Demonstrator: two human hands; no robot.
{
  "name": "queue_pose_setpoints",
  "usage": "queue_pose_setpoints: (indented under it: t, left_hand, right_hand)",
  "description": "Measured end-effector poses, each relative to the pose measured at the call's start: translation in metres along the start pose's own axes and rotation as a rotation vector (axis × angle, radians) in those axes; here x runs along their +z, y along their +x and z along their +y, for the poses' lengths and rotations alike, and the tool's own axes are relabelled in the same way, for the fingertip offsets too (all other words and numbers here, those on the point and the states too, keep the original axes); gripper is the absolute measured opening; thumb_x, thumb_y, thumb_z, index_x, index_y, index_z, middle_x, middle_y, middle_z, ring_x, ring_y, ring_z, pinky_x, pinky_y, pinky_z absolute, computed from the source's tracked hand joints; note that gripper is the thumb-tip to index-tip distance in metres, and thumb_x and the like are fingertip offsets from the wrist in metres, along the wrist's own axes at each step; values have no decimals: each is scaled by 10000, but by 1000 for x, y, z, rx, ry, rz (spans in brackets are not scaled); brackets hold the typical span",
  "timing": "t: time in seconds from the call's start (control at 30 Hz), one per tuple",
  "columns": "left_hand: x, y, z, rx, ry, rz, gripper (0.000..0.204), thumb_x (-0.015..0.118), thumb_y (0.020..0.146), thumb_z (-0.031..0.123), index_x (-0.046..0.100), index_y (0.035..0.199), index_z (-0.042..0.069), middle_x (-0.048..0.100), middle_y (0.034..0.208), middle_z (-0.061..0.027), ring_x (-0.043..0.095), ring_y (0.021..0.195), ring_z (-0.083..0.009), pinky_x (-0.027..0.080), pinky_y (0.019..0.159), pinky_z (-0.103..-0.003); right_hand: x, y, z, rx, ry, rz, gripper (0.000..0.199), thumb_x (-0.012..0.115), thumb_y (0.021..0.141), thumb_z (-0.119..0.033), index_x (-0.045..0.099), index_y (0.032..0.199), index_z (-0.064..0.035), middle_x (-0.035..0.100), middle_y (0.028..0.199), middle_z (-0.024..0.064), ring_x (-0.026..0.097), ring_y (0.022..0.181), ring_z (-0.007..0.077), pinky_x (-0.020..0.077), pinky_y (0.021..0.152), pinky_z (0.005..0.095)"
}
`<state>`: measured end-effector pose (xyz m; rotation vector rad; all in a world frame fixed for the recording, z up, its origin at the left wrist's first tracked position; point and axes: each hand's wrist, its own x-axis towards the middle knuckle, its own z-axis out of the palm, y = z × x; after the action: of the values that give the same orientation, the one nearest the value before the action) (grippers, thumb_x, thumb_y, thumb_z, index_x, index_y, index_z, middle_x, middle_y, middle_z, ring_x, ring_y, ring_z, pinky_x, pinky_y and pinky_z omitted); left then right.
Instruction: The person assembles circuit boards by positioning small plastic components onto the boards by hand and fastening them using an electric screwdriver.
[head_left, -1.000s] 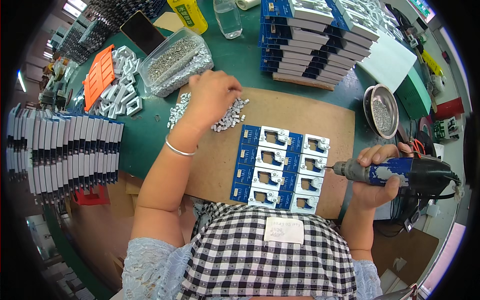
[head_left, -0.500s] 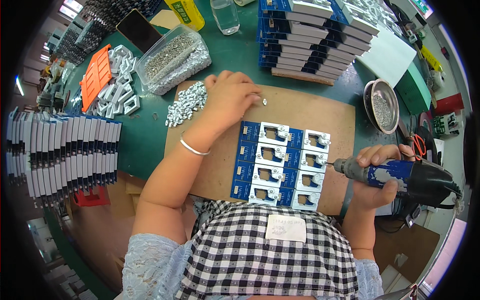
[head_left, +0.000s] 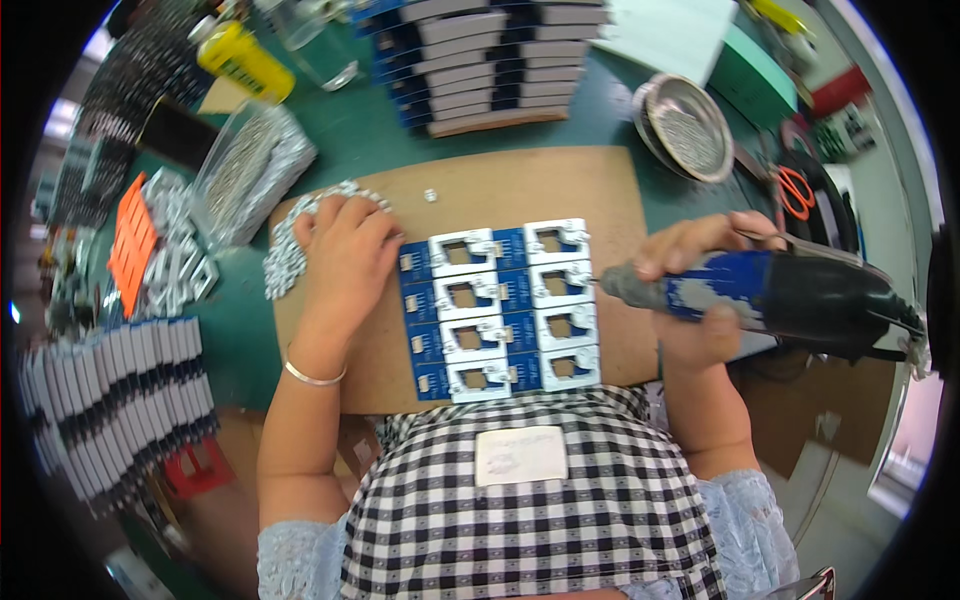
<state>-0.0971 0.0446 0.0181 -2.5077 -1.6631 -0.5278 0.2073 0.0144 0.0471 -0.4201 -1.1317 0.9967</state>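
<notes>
electric screwdriver (head_left: 765, 295) is up at the right side of the work area, lying sideways in the right hand (head_left: 692, 340). fingers over the top, thumb on the near side, wrapped firmly round the blue body. its nose sits just beside the right-hand column of blue boards with white frames (head_left: 517, 335), about level with the second one from the top. can't tell if the bit is touching anything, it's blurry there.

left hand (head_left: 350, 255) is palm down with bent fingers at the pile of small white pieces (head_left: 285, 262), on the left of the brown work board (head_left: 620, 200). fingers hide what's under them, so no clue if they're pinching a piece or just resting. one loose piece (head_left: 431, 195) sits on its own above the boards.

for handling this well, imo: go for one piece at a time with thumb and index, from the edge of the pile so the rest doesn't scatter. i'd also hold the tool's nose a bit clear of the frames while the other hand is busy, so nothing gets nudged or scratched.

direction-wise, the tool's nose points left at the frames, tail off to the right. long axis runs roughly left-right, tail end dipping slightly toward the person.
</notes>
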Motion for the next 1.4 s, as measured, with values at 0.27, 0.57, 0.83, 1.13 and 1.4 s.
queue_pose_setpoints:
  t: [0.27,0.57,0.83,1.13,1.4]
  left_hand:
    - [-16,-11,44,-289,-623,28,140,695,777,74,686,917,87,634,790,-38,586,747,-228,411,782,-368]
    - [-5,-26,111,153,-632,-120,151,739,746,52,684,880,93,687,837,-34,632,796,-214,434,742,-348]
    - [4,-29,121,170,-519,-86,181,763,709,69,683,862,121,639,827,20,556,820,-188,365,806,-342]
    - [7,-34,117,183,-560,-49,168,743,717,36,681,854,111,643,832,6,572,808,-193,372,788,-346]
    - [9,-35,119,282,-478,-8,216,740,691,29,666,876,113,621,827,-2,566,797,-205,388,750,-357]
  right_hand:
    - [-30,-6,-15,35,8,320,546,573,863,-462,449,1243,-90,526,813,75,553,665,213,467,641,384]
    - [-20,-29,-47,41,67,216,600,652,844,-421,385,1267,-90,541,815,94,604,688,234,524,656,404]
    - [4,-33,-43,136,-7,168,654,633,843,-465,361,1295,-79,527,792,73,589,636,201,519,620,366]
    - [9,-37,-47,212,-20,115,654,689,839,-430,372,1284,-70,544,803,89,613,671,227,541,657,387]
    - [25,-26,-53,328,34,58,662,762,811,-339,366,1282,-95,585,852,104,636,780,253,548,731,390]
